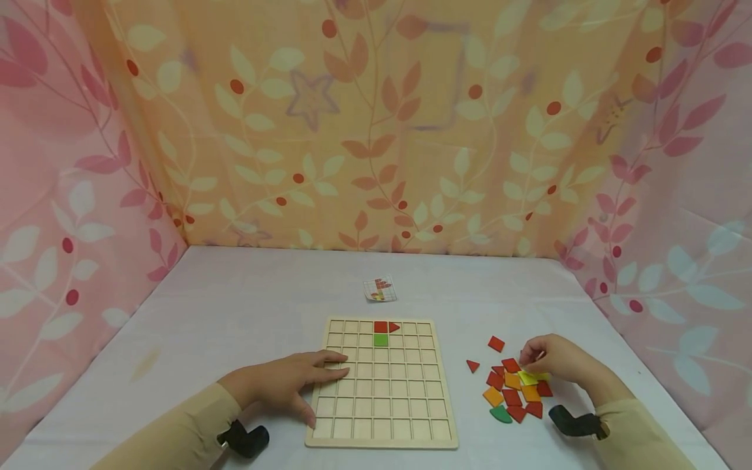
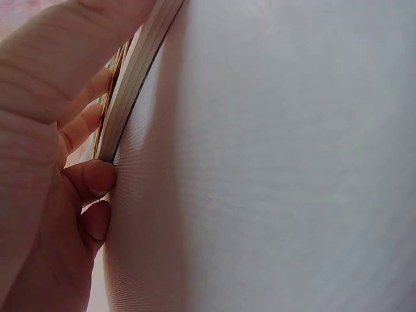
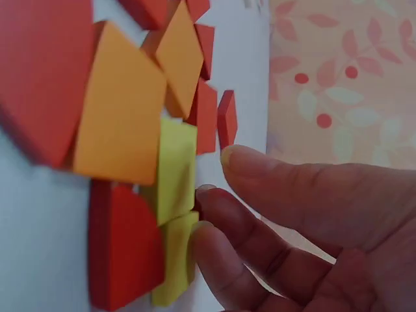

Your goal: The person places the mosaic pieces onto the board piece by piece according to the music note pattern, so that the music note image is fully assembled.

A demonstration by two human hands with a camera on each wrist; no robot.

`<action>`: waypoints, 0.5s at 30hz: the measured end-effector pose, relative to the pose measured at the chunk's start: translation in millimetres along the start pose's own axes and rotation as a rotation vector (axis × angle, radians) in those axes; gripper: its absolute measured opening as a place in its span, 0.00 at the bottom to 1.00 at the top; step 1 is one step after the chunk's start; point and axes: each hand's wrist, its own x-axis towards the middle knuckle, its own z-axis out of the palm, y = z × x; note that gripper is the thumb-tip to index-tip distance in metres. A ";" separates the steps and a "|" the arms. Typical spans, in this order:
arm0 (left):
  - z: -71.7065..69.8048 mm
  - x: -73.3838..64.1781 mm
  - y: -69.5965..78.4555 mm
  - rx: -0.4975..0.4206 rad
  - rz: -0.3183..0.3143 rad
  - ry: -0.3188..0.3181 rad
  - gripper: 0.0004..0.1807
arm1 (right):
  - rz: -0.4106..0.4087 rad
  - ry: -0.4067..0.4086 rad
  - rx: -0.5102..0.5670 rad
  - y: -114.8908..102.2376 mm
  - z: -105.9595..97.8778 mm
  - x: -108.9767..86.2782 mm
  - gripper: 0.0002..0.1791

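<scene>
My left hand (image 1: 288,382) rests on the left edge of a pale wooden grid board (image 1: 382,440), fingers stretched over it. In the left wrist view its fingers (image 2: 81,130) lie along the board's edge. On the board's far rows sit a red square tile (image 1: 380,326), a red triangle tile (image 1: 394,328) and a green square tile (image 1: 381,339). My right hand (image 1: 552,358) is at the loose tile pile, its fingertips close beside two yellow tiles (image 3: 177,172). Thumb and fingers stand apart, with no tile visible between them. Whether the fingers touch the yellow tiles is unclear.
Loose red tiles (image 1: 512,398), orange tiles (image 1: 493,396) and a green curved tile (image 1: 501,414) lie right of the board. A red square (image 1: 496,343) and a red triangle (image 1: 472,367) lie apart. A small pattern card (image 1: 380,289) lies beyond the board. Printed curtains enclose the white table.
</scene>
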 end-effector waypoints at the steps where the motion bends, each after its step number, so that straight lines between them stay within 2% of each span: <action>1: 0.0 -0.1 0.1 0.000 -0.002 0.000 0.50 | -0.005 -0.006 -0.006 1.8 0.2 0.1 0.06; 8: -1.1 -0.7 2.6 -0.006 -0.002 0.000 0.50 | 0.015 -0.018 -0.056 8.0 1.9 -0.8 0.11; 15: -2.3 -1.1 4.0 -0.012 -0.001 0.001 0.50 | -0.032 -0.028 -0.113 7.2 2.3 -2.6 0.13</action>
